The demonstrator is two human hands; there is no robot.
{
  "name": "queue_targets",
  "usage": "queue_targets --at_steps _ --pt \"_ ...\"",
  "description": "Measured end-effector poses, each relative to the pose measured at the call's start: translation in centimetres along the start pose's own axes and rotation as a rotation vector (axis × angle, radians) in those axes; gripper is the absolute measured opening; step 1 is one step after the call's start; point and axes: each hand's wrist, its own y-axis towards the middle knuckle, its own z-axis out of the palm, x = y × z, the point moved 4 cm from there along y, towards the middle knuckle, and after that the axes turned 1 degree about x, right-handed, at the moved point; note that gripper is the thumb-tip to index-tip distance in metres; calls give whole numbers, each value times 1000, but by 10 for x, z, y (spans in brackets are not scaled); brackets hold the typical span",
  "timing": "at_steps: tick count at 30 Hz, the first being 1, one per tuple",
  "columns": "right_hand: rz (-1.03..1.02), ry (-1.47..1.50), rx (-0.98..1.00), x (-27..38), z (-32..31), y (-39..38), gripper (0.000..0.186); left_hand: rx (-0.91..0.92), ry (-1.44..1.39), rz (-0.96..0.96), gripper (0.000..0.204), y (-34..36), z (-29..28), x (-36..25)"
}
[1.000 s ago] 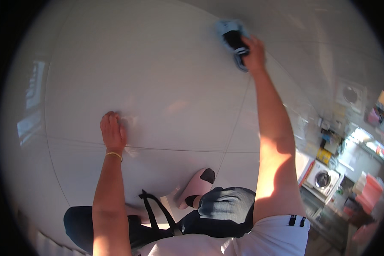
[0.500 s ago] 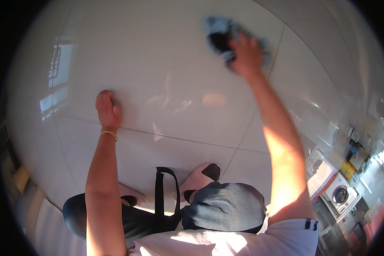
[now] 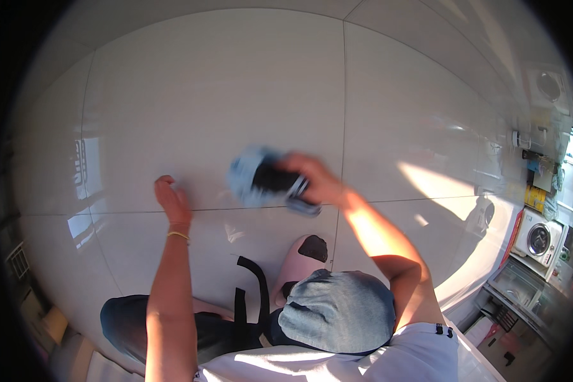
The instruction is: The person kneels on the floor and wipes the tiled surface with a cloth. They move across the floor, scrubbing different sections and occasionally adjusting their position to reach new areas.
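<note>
Right now my right hand (image 3: 315, 178) is closed over a bunched cloth (image 3: 245, 181), its soft, rounded end pale blue and its middle black, with white bands near my fingers. Motion blurs its edges, so I can't make out the weave. It lies in front of me, its near edge about at the crosswise seam of the floor (image 3: 216, 95), which is smooth, glossy, pale tile with thin dark joints. My left hand (image 3: 172, 198) is narrow, fingers curled, knuckles toward the tile; I can't tell whether anything is tucked inside. A thin, yellow band (image 3: 178, 235) rings that wrist. Below, wrinkled grey-blue trousers (image 3: 337, 312) stretch round over my knee, beside a smooth pink slipper (image 3: 293, 267) with a dark toe patch and two flat black straps (image 3: 256, 280).

Half a second ago the cloth was far out at arm's length, well beyond that seam; now it has come in close, nearer my left hand, and my right elbow is bent. My left hand stays just past the crosswise seam, as before.
</note>
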Motion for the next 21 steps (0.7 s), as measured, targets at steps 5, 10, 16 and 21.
queue_targets --at_steps 5,10,16,21 --pt "126 -399 -556 -36 -172 20 62 169 -224 68 28 -28 60 -107" --pt "124 -983 -597 -71 -248 97 58 369 -89 150 28 -45 116 -132" --pt "363 -1121 -494 -183 -277 138 54 411 129 116 27 -54 121 -133" --pt "428 -1068 -471 -216 -308 147 61 392 139 116 28 -56 122 -135"
